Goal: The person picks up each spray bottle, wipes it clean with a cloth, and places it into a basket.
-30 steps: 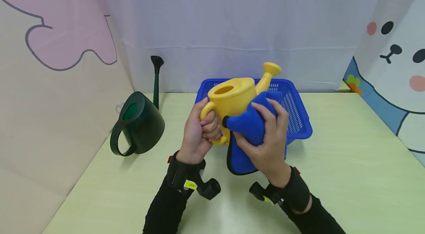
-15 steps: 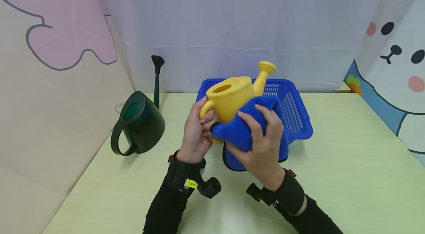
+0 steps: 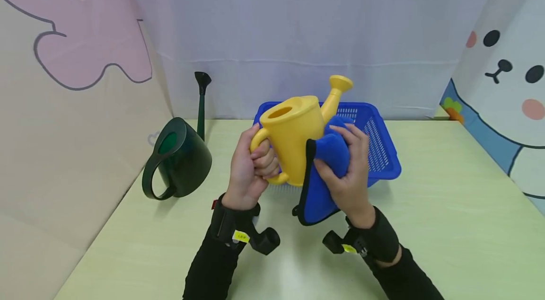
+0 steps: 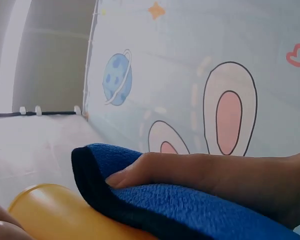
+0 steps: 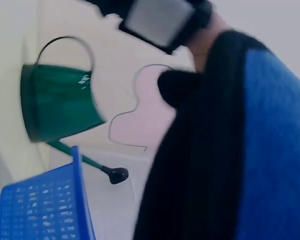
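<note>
A yellow watering can (image 3: 294, 134) is held up in front of the blue basket, its spout pointing to the back right. My left hand (image 3: 251, 170) grips its handle, fingers curled round it. In my right hand (image 3: 349, 167) is a bunched blue cloth (image 3: 321, 196) with black edging, right at the can's right side. The left wrist view shows the cloth (image 4: 175, 205) overlapping the yellow can (image 4: 65, 215), the right thumb lying on the cloth. Cloth fills much of the right wrist view and hides the right fingers there.
A dark green watering can (image 3: 183, 163) stands on the table (image 3: 447, 224) at the left, its spout rising toward the back. Behind my hands sits the blue plastic basket (image 3: 383, 153). Cartoon-printed curtains (image 3: 298, 30) surround the table's back and sides.
The right hand with the cloth slid left and down across the yellow can, then back to the right, and the cloth changed shape. The yellow can shifted slightly left.
</note>
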`<action>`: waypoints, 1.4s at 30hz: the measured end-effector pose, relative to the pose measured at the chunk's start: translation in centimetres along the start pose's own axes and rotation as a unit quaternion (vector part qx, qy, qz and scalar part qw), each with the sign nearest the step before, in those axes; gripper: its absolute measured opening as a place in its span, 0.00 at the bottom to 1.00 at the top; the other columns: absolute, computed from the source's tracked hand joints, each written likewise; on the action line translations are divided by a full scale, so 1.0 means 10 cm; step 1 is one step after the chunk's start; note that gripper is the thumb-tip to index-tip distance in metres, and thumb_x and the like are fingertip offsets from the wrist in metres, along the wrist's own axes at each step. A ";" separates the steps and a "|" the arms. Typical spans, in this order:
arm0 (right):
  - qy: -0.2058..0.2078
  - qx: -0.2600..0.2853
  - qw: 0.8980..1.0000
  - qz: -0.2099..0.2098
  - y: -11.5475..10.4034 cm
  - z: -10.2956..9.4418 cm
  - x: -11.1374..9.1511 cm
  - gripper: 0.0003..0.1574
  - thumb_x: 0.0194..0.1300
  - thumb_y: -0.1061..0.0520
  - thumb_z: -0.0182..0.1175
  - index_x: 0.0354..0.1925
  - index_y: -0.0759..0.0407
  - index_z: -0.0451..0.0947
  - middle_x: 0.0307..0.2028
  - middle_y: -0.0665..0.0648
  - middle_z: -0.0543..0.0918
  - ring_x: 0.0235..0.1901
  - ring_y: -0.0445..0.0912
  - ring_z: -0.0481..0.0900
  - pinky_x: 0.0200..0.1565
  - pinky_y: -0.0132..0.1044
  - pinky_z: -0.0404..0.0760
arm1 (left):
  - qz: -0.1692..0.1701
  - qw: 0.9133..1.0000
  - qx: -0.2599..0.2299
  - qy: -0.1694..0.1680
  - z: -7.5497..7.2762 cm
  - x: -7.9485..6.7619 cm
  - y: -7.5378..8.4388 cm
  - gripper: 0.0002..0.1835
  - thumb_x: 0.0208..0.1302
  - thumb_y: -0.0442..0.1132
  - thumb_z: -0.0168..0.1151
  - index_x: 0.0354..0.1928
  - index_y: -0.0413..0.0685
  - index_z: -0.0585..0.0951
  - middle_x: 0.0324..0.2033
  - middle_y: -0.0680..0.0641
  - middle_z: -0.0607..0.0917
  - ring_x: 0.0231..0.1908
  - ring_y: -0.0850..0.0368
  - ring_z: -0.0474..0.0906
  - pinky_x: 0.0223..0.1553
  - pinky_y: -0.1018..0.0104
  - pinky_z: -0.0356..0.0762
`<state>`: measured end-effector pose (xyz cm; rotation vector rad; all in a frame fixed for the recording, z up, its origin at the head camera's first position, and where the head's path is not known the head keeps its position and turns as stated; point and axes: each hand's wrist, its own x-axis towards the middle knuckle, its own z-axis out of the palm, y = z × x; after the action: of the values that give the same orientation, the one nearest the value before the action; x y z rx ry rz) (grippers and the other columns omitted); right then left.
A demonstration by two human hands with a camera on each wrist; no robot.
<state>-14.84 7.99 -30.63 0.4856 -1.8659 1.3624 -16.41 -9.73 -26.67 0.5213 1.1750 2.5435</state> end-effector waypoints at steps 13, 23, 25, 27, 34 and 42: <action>0.096 -0.206 0.948 -0.224 -0.05 0.30 -0.20 0.32 0.57 0.37 0.55 0.49 0.59 0.69 0.53 0.66 0.63 0.53 0.61 0.61 0.54 0.56 0.61 | 0.002 0.998 -0.037 0.046 0.01 0.02 0.00 0.28 0.72 0.49 0.33 0.09 0.57 0.61 0.05 0.61 0.63 0.06 0.70 0.57 0.13 0.77 0.42; 0.111 -0.074 0.972 -0.193 0.08 0.22 -0.07 0.36 0.51 0.36 0.59 0.45 0.64 0.71 0.51 0.68 0.66 0.55 0.55 0.65 0.56 0.45 0.67 | 0.010 1.000 -0.011 0.016 0.02 0.02 0.02 0.29 0.72 0.49 0.30 0.08 0.56 0.59 0.04 0.59 0.60 0.05 0.66 0.54 0.14 0.71 0.40; 0.109 -0.022 0.980 -0.165 0.09 0.18 -0.03 0.39 0.50 0.35 0.60 0.45 0.67 0.70 0.51 0.66 0.68 0.55 0.53 0.66 0.56 0.43 0.67 | 0.005 1.000 -0.012 0.009 0.03 0.02 0.03 0.29 0.72 0.50 0.30 0.08 0.56 0.59 0.04 0.59 0.59 0.05 0.66 0.53 0.14 0.70 0.40; 0.101 0.034 0.985 -0.133 0.11 0.15 0.00 0.38 0.50 0.35 0.60 0.45 0.64 0.72 0.52 0.62 0.69 0.55 0.51 0.66 0.55 0.41 0.67 | 0.000 1.000 -0.014 0.008 0.03 0.01 0.04 0.29 0.72 0.50 0.30 0.08 0.57 0.60 0.04 0.59 0.60 0.05 0.66 0.53 0.14 0.71 0.41; 0.077 0.158 0.983 -0.050 0.13 0.04 0.05 0.29 0.51 0.39 0.61 0.51 0.45 0.71 0.55 0.50 0.68 0.57 0.49 0.64 0.57 0.38 0.64 | -0.010 0.999 -0.044 -0.022 0.03 0.00 0.06 0.29 0.72 0.50 0.28 0.09 0.55 0.58 0.05 0.57 0.56 0.06 0.63 0.47 0.14 0.71 0.40; 0.077 0.043 0.993 -0.076 0.05 0.07 0.04 0.38 0.52 0.35 0.59 0.47 0.65 0.72 0.53 0.60 0.68 0.55 0.48 0.65 0.54 0.39 0.66 | -0.013 0.999 -0.032 0.009 0.05 0.04 0.04 0.29 0.72 0.51 0.29 0.09 0.56 0.60 0.04 0.59 0.60 0.06 0.66 0.51 0.15 0.70 0.40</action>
<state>-15.66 7.62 -30.78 0.5402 -1.6178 1.3427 -16.54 -9.45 -26.00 0.4660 1.0942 2.5607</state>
